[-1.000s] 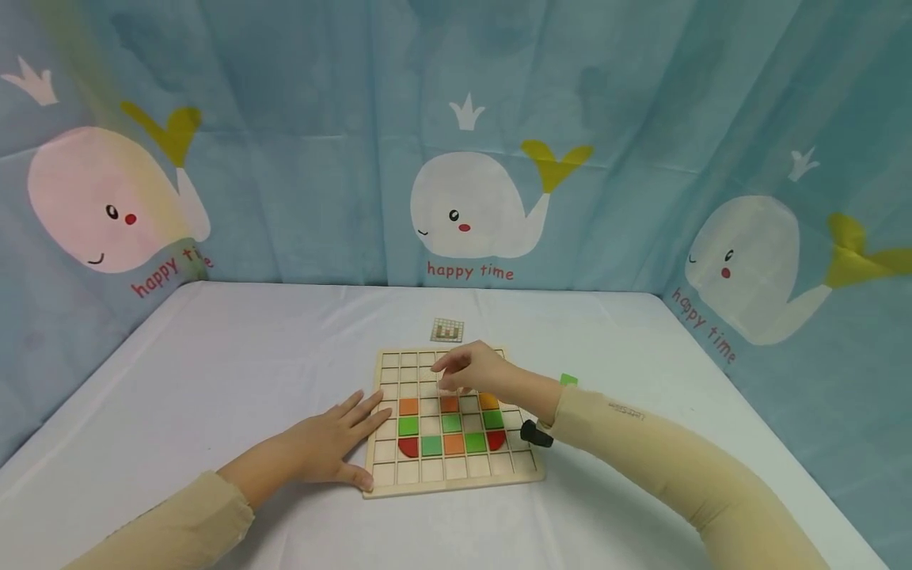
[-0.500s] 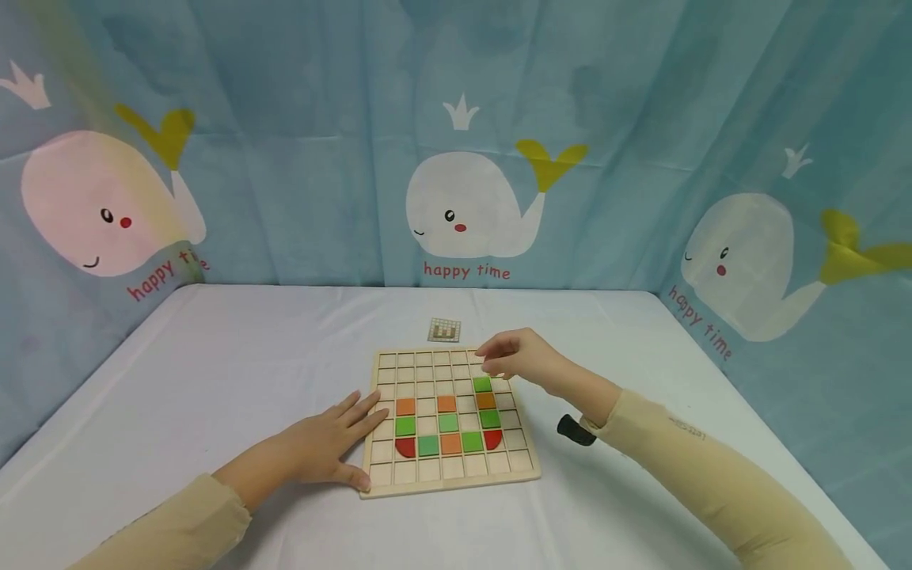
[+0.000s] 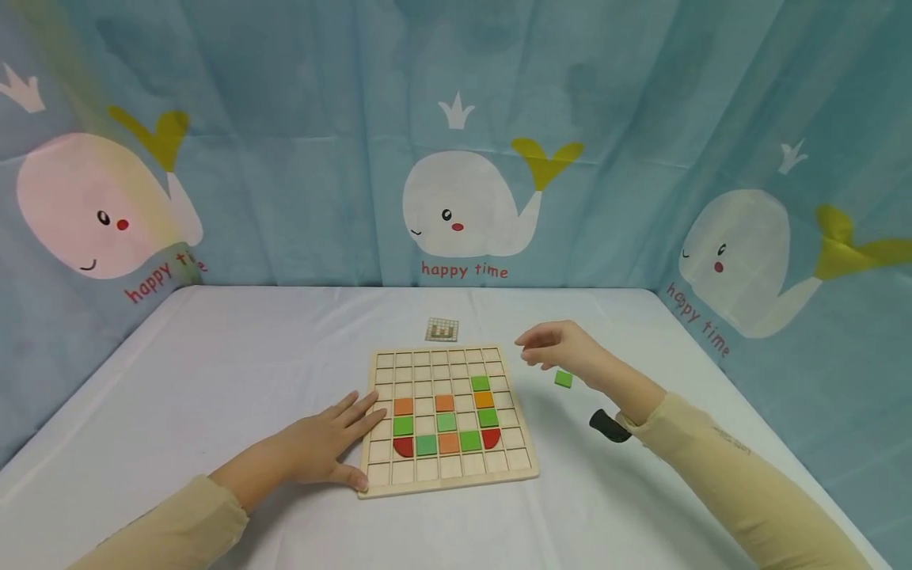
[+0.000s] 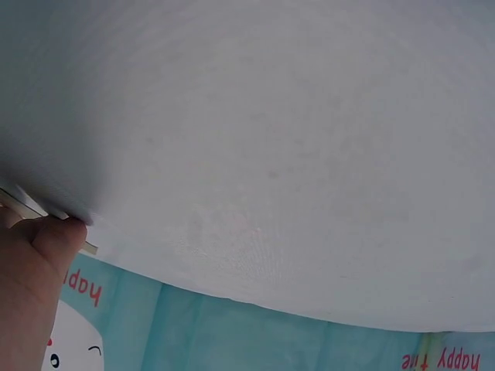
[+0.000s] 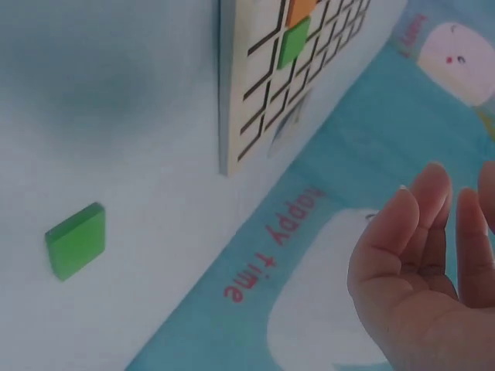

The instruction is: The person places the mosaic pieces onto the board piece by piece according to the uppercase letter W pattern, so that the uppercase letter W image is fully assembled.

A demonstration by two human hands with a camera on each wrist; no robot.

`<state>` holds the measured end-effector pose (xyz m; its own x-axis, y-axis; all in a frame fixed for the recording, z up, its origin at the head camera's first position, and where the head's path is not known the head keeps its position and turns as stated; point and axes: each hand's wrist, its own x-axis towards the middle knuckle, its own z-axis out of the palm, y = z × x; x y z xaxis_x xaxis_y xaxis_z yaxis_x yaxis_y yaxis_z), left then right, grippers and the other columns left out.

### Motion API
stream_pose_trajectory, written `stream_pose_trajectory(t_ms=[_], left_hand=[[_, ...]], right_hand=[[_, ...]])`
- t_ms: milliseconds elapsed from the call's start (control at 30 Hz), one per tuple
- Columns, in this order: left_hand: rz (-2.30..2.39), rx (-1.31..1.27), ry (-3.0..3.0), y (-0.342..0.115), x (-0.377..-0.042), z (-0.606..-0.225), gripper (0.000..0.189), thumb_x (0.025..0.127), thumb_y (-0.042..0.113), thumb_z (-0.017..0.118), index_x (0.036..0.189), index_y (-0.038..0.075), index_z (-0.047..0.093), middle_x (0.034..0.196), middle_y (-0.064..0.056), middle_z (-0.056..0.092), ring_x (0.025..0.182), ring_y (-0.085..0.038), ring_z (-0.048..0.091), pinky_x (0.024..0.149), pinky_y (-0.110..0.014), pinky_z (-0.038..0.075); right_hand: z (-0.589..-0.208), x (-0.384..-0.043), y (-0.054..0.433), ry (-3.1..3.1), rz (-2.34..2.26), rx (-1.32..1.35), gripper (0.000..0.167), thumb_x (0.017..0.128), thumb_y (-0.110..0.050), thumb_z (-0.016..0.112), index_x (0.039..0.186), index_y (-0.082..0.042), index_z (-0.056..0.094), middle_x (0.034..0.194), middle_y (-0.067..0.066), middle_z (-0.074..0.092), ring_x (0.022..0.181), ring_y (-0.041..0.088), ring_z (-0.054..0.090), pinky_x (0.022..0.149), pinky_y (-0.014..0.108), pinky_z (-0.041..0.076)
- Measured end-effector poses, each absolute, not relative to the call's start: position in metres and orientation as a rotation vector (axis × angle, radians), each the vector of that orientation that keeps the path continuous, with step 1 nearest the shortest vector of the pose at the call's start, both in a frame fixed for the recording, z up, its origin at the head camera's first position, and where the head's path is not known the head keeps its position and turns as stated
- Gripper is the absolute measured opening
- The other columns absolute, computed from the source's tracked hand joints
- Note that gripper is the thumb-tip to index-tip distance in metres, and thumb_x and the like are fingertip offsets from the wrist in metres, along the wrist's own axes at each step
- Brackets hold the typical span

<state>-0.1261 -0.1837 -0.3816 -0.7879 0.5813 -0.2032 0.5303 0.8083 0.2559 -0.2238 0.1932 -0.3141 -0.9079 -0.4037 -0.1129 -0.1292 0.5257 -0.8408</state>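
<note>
My left hand (image 3: 331, 439) rests flat with spread fingers on the left edge of a wooden grid board (image 3: 456, 480). Colored tiles sit in its squares: orange ones (image 3: 444, 403), green ones (image 3: 403, 426) and two rounded red ones (image 3: 491, 438). To the right of the board hovers my right hand (image 3: 566, 346), its fingers loosely bent and nothing between them. A loose green tile (image 3: 564, 379) lies on the table just below it; the right wrist view shows this green tile (image 5: 76, 243) apart from the hand (image 5: 425, 286).
A small pattern card (image 3: 442, 329) lies behind the board. A black object (image 3: 609, 426) shows beneath the right forearm. The white cloth-covered table (image 3: 271, 340) is backed by a blue curtain (image 3: 306, 158) with printed whales.
The right hand has moved from over the middle of the board to the right, off it. A green tile in the right column and the loose green tile now show. The left hand stays put.
</note>
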Motion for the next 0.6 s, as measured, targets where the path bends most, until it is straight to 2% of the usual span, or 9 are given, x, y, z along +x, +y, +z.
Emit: stream_pose_trajectory(t_ms=[233,400,600], left_hand=[[0.261,0.838,2.723,-0.184,-0.127,-0.383,0.105,0.076,0.072,0.058,0.152,0.006,0.030,0.159,-0.019,0.015,0.142,-0.047,0.018,0.097,-0.062,0.039],[0.268,0.845,2.720,-0.185,-0.127,-0.383,0.105,0.076,0.072,0.058,0.152,0.006,0.030,0.160,-0.018,0.015,0.142,-0.047,0.018,0.096,-0.062,0.039],[0.262,0.854,2.720,-0.184,-0.127,-0.383,0.104,0.077,0.072,0.057,0.153,0.007,0.029,0.160,-0.018,0.014,0.142,-0.047,0.018,0.097,-0.062,0.039]], right_hand=[[-0.315,-0.230,0.213,2.489,-1.311,-0.440,0.037,0.093,-0.019,0.067,0.125,-0.001,0.063,0.117,0.016,0.065,0.100,0.023,0.061,0.087,0.042,0.050],[-0.319,-0.233,0.229,2.488,-1.266,-0.469,0.043,0.094,-0.021,0.066,0.131,0.001,0.057,0.126,0.021,0.059,0.106,0.026,0.060,0.090,0.045,0.048],[-0.323,-0.234,0.246,2.478,-1.256,-0.461,0.047,0.094,-0.020,0.065,0.133,0.004,0.054,0.127,0.025,0.056,0.106,0.027,0.059,0.091,0.046,0.047]])
